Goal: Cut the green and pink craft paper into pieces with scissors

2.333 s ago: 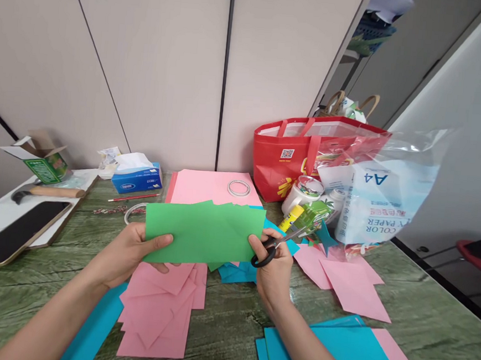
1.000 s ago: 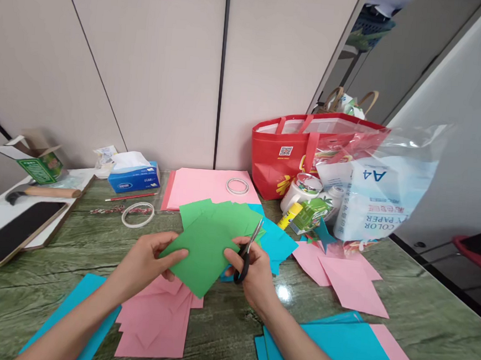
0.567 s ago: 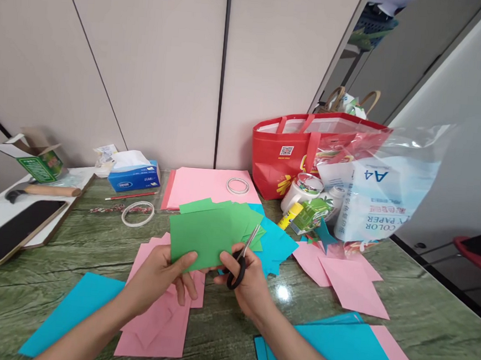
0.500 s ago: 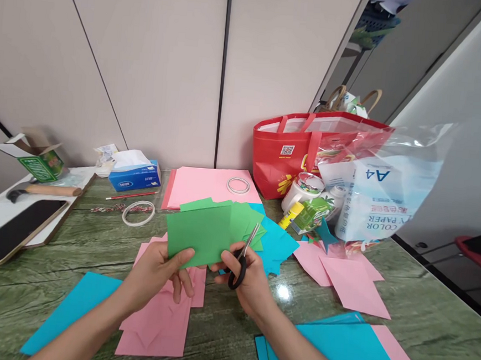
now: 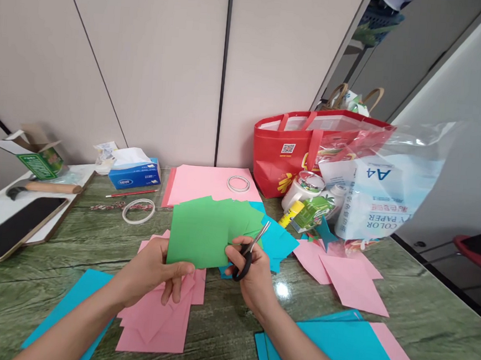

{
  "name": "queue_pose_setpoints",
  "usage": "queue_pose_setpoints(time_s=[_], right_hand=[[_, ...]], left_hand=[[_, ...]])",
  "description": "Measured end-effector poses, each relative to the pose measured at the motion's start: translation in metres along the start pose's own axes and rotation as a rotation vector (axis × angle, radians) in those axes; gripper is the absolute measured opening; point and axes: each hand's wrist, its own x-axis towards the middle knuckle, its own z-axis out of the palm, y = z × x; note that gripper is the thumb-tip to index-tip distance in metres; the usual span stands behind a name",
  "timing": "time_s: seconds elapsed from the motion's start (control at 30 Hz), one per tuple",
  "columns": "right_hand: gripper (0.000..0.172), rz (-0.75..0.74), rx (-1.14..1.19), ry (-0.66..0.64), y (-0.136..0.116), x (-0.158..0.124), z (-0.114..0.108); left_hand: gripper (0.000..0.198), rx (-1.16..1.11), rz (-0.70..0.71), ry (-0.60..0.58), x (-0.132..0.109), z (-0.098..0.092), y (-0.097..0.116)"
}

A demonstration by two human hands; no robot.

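Note:
My left hand (image 5: 154,273) pinches a square of green paper (image 5: 198,235) at its lower left corner, thumb in front. Black-handled scissors (image 5: 244,262) rest in my right hand (image 5: 255,275), their blades pointing up and to the right. The right thumb and fingertips also touch the green paper's right edge. More green sheets (image 5: 243,218) lie fanned out behind it, over blue sheets (image 5: 279,241). Below my left hand is a pile of pink paper pieces (image 5: 155,337).
At the back stand a tissue box (image 5: 135,176), a red bag (image 5: 271,157) and a plastic paper pack (image 5: 378,196). A glue stick (image 5: 291,214), tape rings (image 5: 138,211), a phone (image 5: 15,229) and a hammer (image 5: 52,187) lie around. Blue sheets (image 5: 335,348) cover the front right.
The green square has turned slightly and sits more upright. My right hand, with the scissors, has shifted a little to the right. My left hand has moved slightly down.

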Motion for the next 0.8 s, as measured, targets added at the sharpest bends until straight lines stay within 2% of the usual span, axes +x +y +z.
queue_pose_setpoints(time_s=[0.1,0.17,0.33,0.4,0.57,0.8], right_hand=[[0.031,-0.017,-0.017,0.006,-0.001,0.0,0.0],[0.03,0.003,-0.032,-0.04,-0.002,-0.002,0.001],[0.037,0.121,-0.125,-0.454,-0.005,-0.008,0.004],[0.039,0.145,-0.182,-0.543,-0.004,-0.011,0.004],[0.035,0.139,-0.226,-0.548,-0.005,-0.015,0.006],[0.034,0.155,-0.219,-0.618,-0.01,-0.018,0.009]], left_hand=[[0.022,0.025,-0.008,0.025,0.001,-0.001,-0.001],[0.022,0.041,0.004,0.078,0.001,-0.004,0.001],[0.02,0.0,0.083,0.266,-0.007,-0.014,0.011],[0.019,-0.012,0.092,0.285,-0.01,-0.016,0.013],[0.02,-0.024,0.086,0.255,-0.01,-0.016,0.012],[0.02,-0.019,0.066,0.215,-0.007,-0.013,0.01]])
